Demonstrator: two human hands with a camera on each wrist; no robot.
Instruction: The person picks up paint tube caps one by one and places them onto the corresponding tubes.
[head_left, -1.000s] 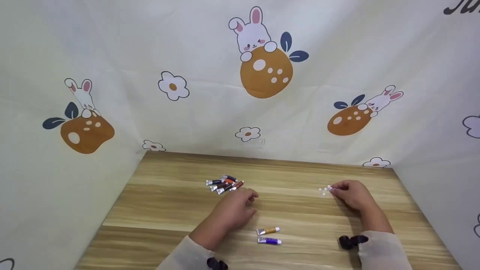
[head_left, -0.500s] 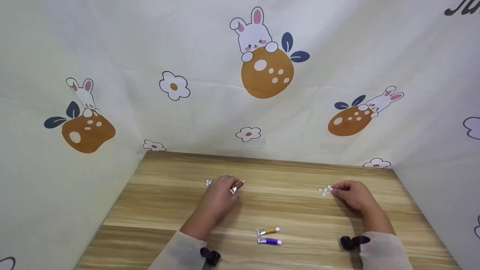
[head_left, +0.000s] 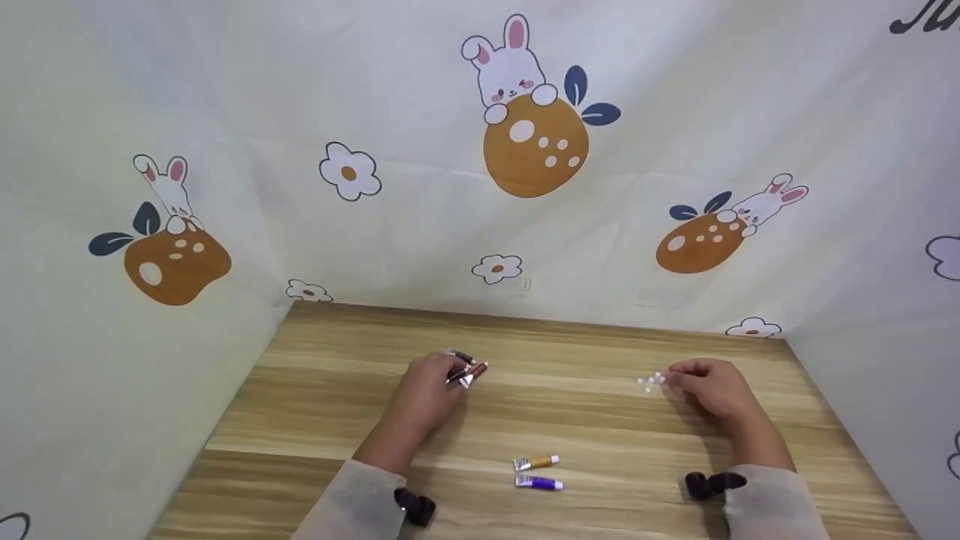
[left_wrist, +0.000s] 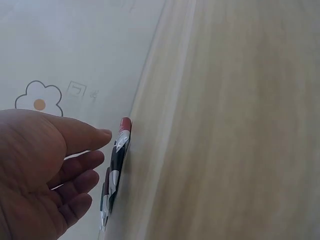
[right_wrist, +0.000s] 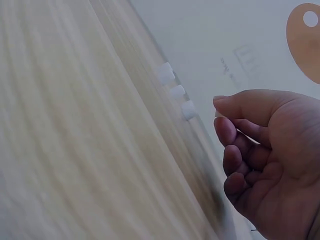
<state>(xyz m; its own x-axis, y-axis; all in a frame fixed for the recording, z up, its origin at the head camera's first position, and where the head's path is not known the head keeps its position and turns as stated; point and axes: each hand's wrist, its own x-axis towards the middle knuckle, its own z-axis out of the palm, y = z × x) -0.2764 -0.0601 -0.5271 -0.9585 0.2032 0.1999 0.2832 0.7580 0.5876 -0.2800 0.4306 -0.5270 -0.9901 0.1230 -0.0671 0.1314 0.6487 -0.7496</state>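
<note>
My left hand [head_left: 429, 390] is over a small pile of paint tubes [head_left: 478, 370], hiding part of it. In the left wrist view its fingers [left_wrist: 80, 162] are loosely bent, with the thumb tip close to a red-ended tube [left_wrist: 124, 125] and nothing held between them. On the right, my right hand [head_left: 709, 386] is next to several small white pieces [head_left: 652, 380]. The right wrist view has its thumb and index fingertip together on a tiny white piece [right_wrist: 217, 114], mostly hidden by them. Short white blocks [right_wrist: 188, 110] stand on the table just beyond the fingertips.
An ochre paint tube [head_left: 537, 463] and a purple one [head_left: 538, 482] lie side by side near the front middle of the wooden table [head_left: 570, 390]. Printed cloth [head_left: 420, 225] rises behind the table and at both sides. Dark camera mounts [head_left: 415, 508] sit on the wrists.
My left hand has moved left and back over the tube pile, exposing some tubes again since half a second ago. The right hand has drawn slightly right from the white pieces.
</note>
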